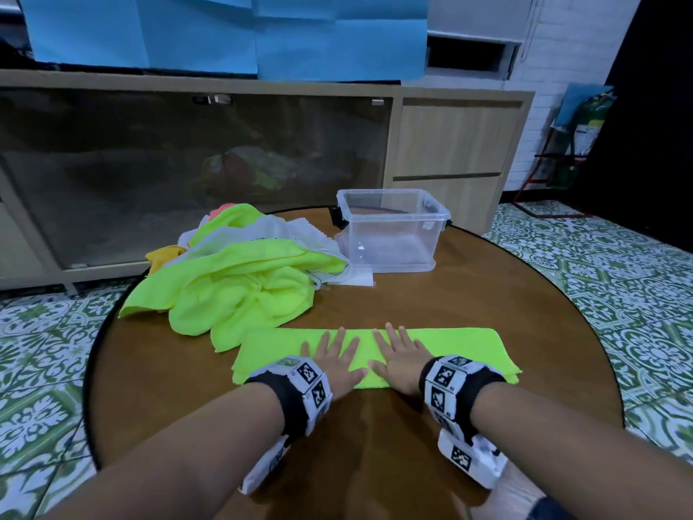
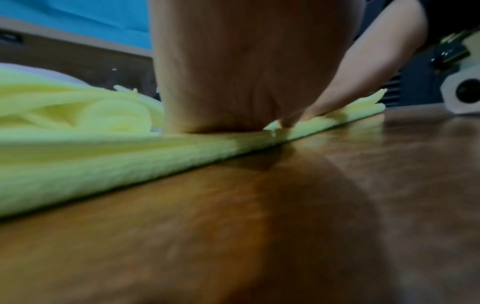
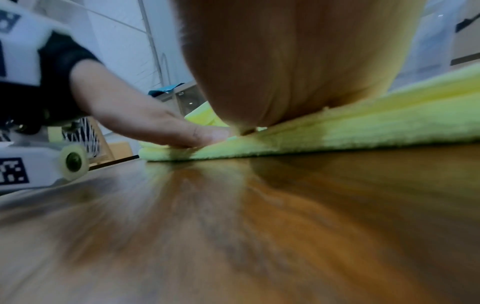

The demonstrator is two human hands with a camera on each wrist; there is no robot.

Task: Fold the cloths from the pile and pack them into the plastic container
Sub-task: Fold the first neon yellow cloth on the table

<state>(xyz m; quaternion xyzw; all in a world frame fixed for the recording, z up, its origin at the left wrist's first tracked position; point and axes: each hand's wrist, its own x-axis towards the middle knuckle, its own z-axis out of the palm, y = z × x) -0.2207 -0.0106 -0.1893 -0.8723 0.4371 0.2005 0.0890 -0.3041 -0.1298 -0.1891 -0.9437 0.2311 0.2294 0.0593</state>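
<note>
Both grips were spread flat, fingers straight and apart, clamped on nothing. The left hand [image 1: 335, 356] and the right hand [image 1: 399, 352] lay palm down side by side on the middle of a lime-green cloth [image 1: 461, 345], the thumbs nearly meeting at its near edge. In the wrist views the heel of each palm pressed into the layered fabric, which showed several thicknesses at its edge, so the cloth was already folded into a long narrow strip lying across the near part of the round wooden worktop [image 1: 468, 302].

Beyond the strip, and touching its far left corner, sat the pile [image 1: 240, 272] of unfolded cloths: mostly lime green, with white, yellow and a pink or orange piece behind. The clear plastic container [image 1: 390, 228] stood to the right of the pile at the far side of the worktop, lid off, with no cloth visible inside.

This looked like a smoothing press before the next fold, with the task barely begun. The risks I would judge: the stacked layers could slide over each other on the polished wood as the palms lift or sweep outward, skewing the edges; and a loose flap of the pile overlapping the strip's corner could be dragged along with the next fold.
</note>
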